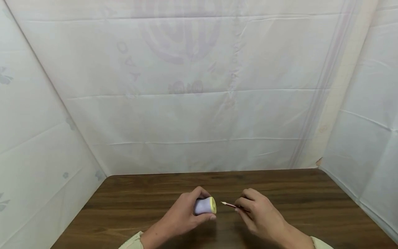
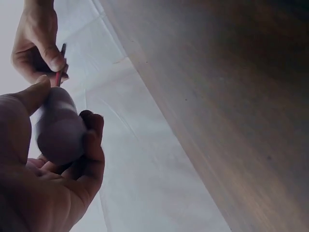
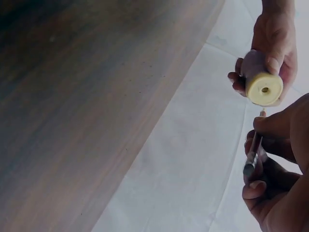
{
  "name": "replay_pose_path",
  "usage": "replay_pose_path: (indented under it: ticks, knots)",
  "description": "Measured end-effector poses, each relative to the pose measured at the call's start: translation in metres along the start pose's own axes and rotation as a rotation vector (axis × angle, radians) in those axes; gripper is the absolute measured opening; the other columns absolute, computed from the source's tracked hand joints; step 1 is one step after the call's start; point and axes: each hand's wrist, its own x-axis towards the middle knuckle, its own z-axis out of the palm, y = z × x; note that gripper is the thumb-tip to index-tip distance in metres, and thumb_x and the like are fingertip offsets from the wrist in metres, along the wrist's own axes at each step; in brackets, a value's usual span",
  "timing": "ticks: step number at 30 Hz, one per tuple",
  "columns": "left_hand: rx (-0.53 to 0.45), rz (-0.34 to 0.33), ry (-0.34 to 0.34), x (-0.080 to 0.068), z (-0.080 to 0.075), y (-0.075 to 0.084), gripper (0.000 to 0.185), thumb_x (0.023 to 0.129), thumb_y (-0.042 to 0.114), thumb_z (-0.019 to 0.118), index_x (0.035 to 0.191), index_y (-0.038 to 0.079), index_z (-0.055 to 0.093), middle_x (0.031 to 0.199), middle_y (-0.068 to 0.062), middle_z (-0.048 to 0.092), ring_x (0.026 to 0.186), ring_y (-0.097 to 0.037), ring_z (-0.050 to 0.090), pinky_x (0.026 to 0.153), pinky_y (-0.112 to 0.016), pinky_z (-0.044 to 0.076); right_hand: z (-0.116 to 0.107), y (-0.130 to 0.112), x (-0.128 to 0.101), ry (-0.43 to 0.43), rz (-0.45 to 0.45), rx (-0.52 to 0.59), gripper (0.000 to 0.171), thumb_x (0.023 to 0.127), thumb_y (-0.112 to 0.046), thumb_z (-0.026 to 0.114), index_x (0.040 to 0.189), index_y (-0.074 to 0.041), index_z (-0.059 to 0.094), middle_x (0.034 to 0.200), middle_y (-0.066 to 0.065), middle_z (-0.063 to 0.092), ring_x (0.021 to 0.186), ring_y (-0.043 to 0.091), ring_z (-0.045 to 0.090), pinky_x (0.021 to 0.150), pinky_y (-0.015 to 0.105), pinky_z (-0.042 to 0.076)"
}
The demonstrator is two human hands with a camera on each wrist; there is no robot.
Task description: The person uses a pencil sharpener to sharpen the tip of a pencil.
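My left hand (image 1: 186, 214) grips a small lavender pencil sharpener (image 1: 204, 205) with a pale yellow end cap, held on its side above the brown table (image 1: 311, 207). The cap (image 3: 264, 89) has a small round hole facing right. My right hand (image 1: 259, 212) pinches a thin red pencil (image 1: 231, 205), its tip pointing left at the cap, a short gap away. In the left wrist view the sharpener (image 2: 58, 128) lies between thumb and fingers, with the pencil (image 2: 61, 65) beyond it. In the right wrist view the pencil (image 3: 253, 152) runs up toward the hole.
White sheeting (image 1: 199, 103) walls in the table at the back and on both sides. The dark wooden table top stretches left and right of the hands. Beige sleeve cuffs (image 1: 133, 242) show at the bottom edge.
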Motion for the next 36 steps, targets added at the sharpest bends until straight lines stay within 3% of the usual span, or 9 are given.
replay_pose_path:
  ticks: [7,11,16,25,36]
  knots:
    - [-0.098,-0.064,0.010,0.004,-0.002,-0.005,0.041,0.094,0.042,0.083,0.121,0.022,0.060,0.115,0.007,0.067,0.101,-0.010,0.068,0.085,-0.029,0.059,-0.005,-0.002,0.003,-0.087,0.224,0.055,0.022,0.082,-0.002,0.088,0.089,-0.018,0.074,0.083,-0.016,0.059,0.069,-0.007,0.051,0.057,0.013,0.047]
    - [-0.096,-0.050,0.042,0.008,-0.001,-0.012,0.039,0.094,0.037,0.084,0.121,0.021,0.061,0.117,0.008,0.062,0.107,-0.014,0.065,0.090,-0.032,0.059,-0.004,0.004,0.006,-0.175,0.385,0.127,0.016,0.087,-0.004,0.084,0.087,-0.017,0.075,0.080,-0.016,0.064,0.065,-0.006,0.054,0.055,0.019,0.050]
    - [-0.028,-0.053,0.072,0.015,-0.001,-0.020,0.039,0.092,0.039,0.085,0.121,0.023,0.064,0.114,0.013,0.065,0.100,-0.010,0.064,0.087,-0.034,0.057,0.000,0.021,0.006,-0.302,0.561,0.190,0.008,0.090,-0.009,0.081,0.086,-0.014,0.076,0.074,-0.013,0.066,0.063,-0.002,0.057,0.056,0.023,0.051]
    - [-0.021,-0.189,-0.018,0.035,0.000,-0.035,0.041,0.091,0.030,0.087,0.120,0.010,0.066,0.110,0.001,0.068,0.097,-0.011,0.069,0.083,-0.028,0.060,0.012,0.043,0.009,-0.379,0.814,0.210,0.016,0.086,-0.010,0.083,0.077,-0.012,0.072,0.064,-0.006,0.065,0.053,0.011,0.061,0.049,0.028,0.050]
    - [0.028,-0.256,-0.083,0.054,0.007,-0.042,0.039,0.090,0.026,0.087,0.119,0.008,0.067,0.106,0.001,0.069,0.094,-0.013,0.068,0.079,-0.025,0.057,0.030,0.056,0.018,-0.415,0.881,0.130,0.025,0.088,-0.011,0.084,0.070,-0.013,0.067,0.054,-0.002,0.061,0.047,0.014,0.060,0.049,0.030,0.047]
